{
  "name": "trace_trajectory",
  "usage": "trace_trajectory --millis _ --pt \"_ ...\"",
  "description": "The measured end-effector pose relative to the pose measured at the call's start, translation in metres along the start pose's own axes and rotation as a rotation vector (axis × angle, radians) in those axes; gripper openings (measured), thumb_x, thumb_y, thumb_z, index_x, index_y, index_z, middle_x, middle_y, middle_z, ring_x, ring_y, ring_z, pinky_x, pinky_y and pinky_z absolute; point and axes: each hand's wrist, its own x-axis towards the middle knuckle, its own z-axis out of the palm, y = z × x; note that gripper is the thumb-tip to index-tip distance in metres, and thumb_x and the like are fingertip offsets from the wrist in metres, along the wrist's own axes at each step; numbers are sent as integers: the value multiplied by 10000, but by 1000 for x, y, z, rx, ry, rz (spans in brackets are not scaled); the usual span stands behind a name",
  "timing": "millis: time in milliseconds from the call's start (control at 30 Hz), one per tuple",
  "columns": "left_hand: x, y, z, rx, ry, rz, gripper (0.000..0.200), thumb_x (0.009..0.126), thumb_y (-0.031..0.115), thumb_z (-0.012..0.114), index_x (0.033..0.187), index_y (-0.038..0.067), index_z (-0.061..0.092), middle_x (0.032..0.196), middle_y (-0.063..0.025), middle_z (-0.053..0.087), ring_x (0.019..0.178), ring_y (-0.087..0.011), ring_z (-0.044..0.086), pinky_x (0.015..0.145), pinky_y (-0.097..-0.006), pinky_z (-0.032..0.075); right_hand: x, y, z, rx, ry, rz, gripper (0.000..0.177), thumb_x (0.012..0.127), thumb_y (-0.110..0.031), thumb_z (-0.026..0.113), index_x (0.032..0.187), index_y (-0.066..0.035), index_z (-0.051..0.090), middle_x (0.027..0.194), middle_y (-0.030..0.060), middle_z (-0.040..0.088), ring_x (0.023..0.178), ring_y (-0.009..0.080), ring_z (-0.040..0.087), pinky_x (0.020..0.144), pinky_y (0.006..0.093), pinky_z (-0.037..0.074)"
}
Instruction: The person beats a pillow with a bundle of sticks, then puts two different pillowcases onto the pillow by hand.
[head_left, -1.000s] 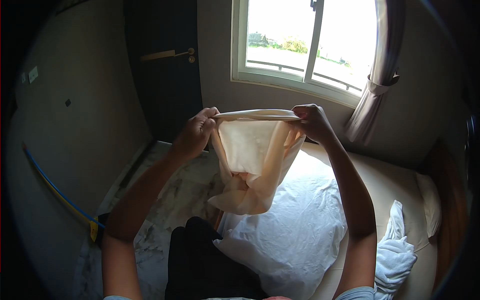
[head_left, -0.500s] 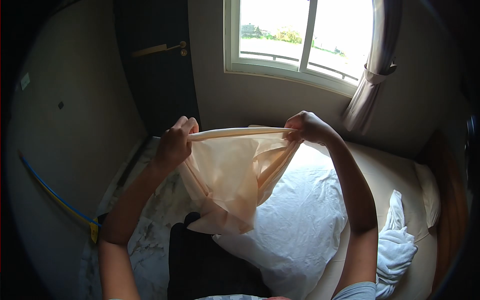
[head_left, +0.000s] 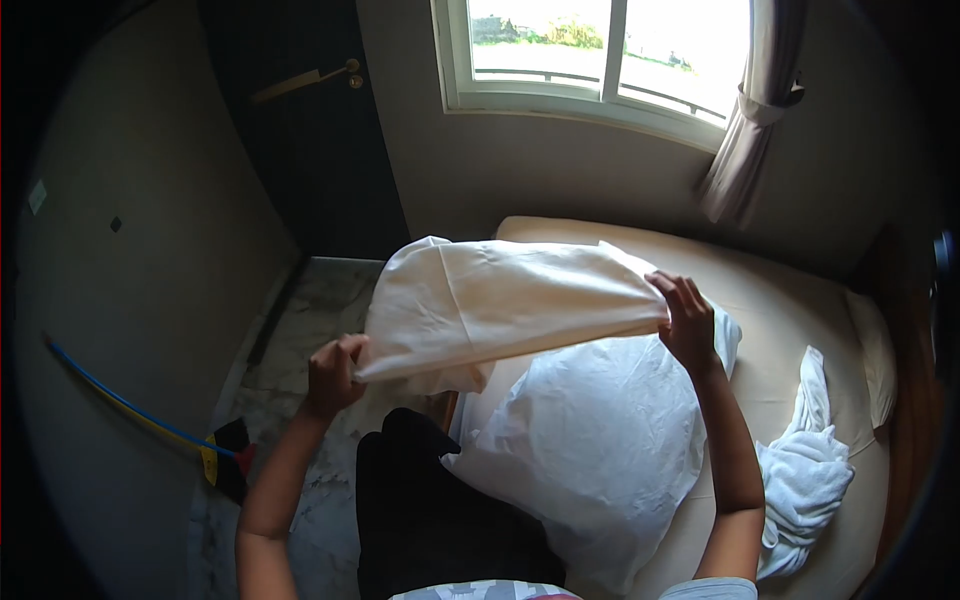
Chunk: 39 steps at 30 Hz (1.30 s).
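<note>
A cream pillowcase (head_left: pixel 510 295) is stretched in the air between my two hands, over the near left part of the bed. My left hand (head_left: pixel 335 375) grips its lower left corner with the fingers closed. At the opposite end, my right hand (head_left: pixel 687 315) pinches the right edge, thumb below the fabric. The cloth billows away from me, and a loose fold hangs under it near the middle. Beneath, a crumpled white bedding piece (head_left: pixel 600 440) lies on the mattress beside my legs.
The bed (head_left: pixel 780 290) with a cream sheet runs to a wooden headboard (head_left: pixel 910 440). A bunched white towel (head_left: pixel 805 490) and a pillow (head_left: pixel 872 360) lie there. On the left stand a blue-handled broom (head_left: pixel 140 415) and a dark door (head_left: pixel 300 140). A curtain (head_left: pixel 745 150) hangs by the window.
The pillowcase has swung up and outward from hanging down to billowing nearly flat. My left hand has moved down, my right hand down and to the right, both still holding it.
</note>
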Motion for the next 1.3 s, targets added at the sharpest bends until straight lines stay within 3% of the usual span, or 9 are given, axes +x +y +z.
trace_trajectory --millis 133,333,633,733,867,1000,1133,1233,1300 --pt "-43 12 23 -35 -228 77 358 611 93 630 941 75 493 674 -67 519 632 -258 567 606 -356 466 -95 -9 38 85 -316 -113 332 641 -25 586 965 -93 568 997 33 571 857 206 554 730 310 497" --pt "-70 7 46 -76 -334 38 264 603 104 635 842 80 527 689 -61 541 667 -257 584 663 -354 480 -128 -25 47 190 -298 15 227 709 -41 563 928 -95 585 1000 26 580 903 205 527 781 323 473" --pt "-61 23 39 -91 -420 -447 154 726 104 624 865 44 595 766 -62 614 700 -221 616 673 -320 478 -118 -23 48 267 -343 193 317 676 20 585 973 -90 575 1101 47 542 882 217 546 775 315 480" --pt "-83 -11 57 -577 -466 -804 181 773 54 595 949 12 607 813 -40 639 698 -143 614 667 -285 471 -100 -31 46 638 -156 705 316 723 -4 606 1023 -95 571 1152 59 510 869 193 567 737 282 492" --pt "-37 10 35 -1370 -466 -1121 219 867 88 456 981 -38 594 888 -66 634 801 -136 598 725 -271 465 -84 9 51 1612 -437 1091 305 756 -48 645 1048 -25 558 882 56 601 799 126 599 692 245 506" --pt "3 35 6 -1850 -313 -1354 369 928 225 309 1123 -24 498 1035 -132 586 907 -199 591 811 -339 480 -46 26 57 1739 -264 911 633 703 -145 737 1228 -63 392 1068 109 559 1020 194 545 818 302 488" --pt "35 43 -14 -1943 -222 -1264 434 927 321 288 1139 -8 477 1047 -155 572 941 -254 582 849 -398 466 1 -41 30 576 -80 392 745 569 -247 812 1193 -81 440 1240 144 433 1195 294 385 952 372 383" --pt "53 51 -19 -1977 -126 -1288 432 938 344 282 1156 17 462 1079 -144 558 972 -258 565 869 -410 451 0 -134 31 1141 -142 379 625 573 -229 814 1095 -83 503 1068 83 547 999 220 531 756 320 446" --pt "58 50 -12 -1980 -89 -1246 428 944 356 283 1180 35 439 1110 -132 541 1001 -246 549 889 -411 437 2 -184 27 1111 -254 46 484 666 -286 745 1054 -85 536 967 92 577 934 270 560 796 366 449"
